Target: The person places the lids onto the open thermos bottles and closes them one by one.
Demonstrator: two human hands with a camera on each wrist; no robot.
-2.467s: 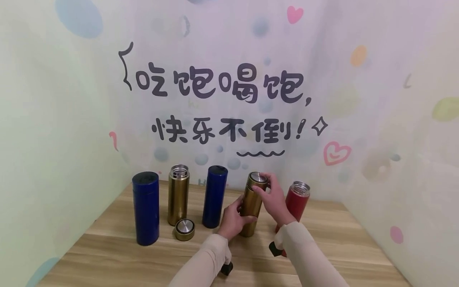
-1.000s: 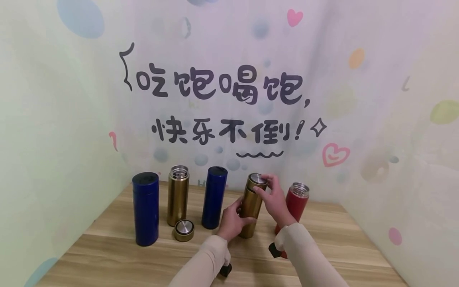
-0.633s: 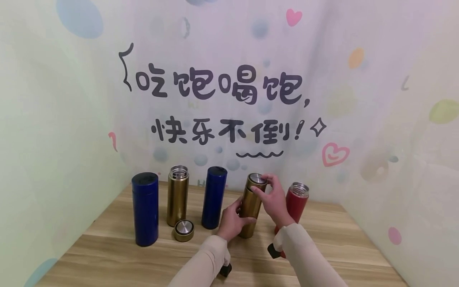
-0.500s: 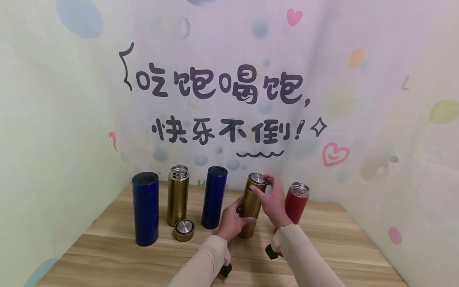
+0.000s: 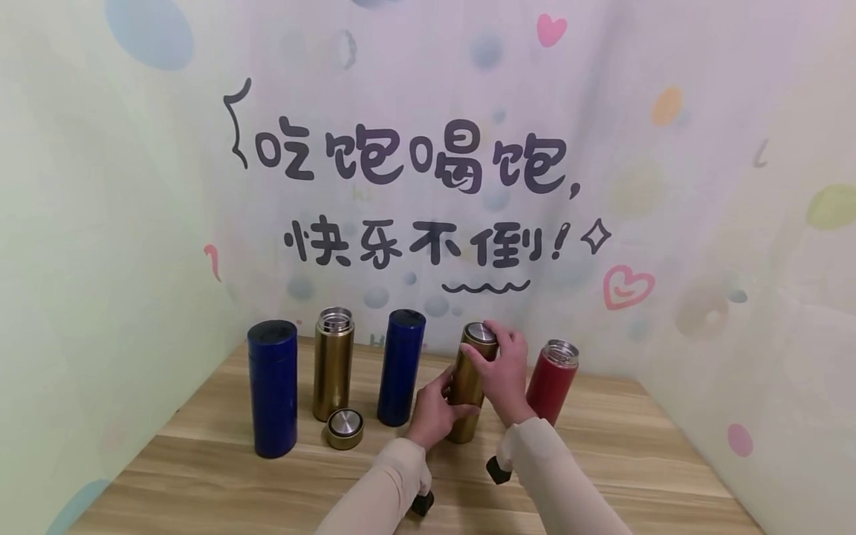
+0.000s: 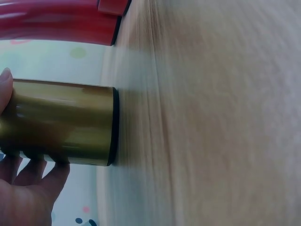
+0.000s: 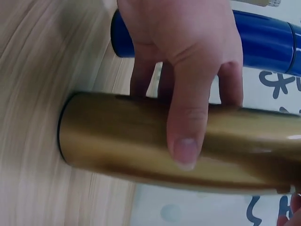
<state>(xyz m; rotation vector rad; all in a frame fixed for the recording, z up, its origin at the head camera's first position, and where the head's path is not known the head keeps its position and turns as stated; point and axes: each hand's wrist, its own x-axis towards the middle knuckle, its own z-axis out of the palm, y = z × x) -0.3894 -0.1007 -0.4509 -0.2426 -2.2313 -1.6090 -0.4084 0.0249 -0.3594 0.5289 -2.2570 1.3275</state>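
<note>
In the head view my left hand grips the lower body of a gold thermos that stands upright on the table. Its thumb lies across the front, as the right wrist view also shows on the gold body. Higher up, my right hand holds the thermos lid between thumb and fingers; the lid has a silver top and sits on the mouth. The black base of the gold thermos is close to the tabletop in the left wrist view. The right hand's fingertips barely enter the right wrist view.
To the left stand two blue thermoses with dark tops, and an open gold thermos between them. A loose gold lid lies before it. An uncapped red thermos is at right, with a red lid beside it.
My right hand has turned at the wrist, its thumb shifting left around the lid and its forearm swinging left, so more of the red thermos shows. My left hand keeps its grip in place.
</note>
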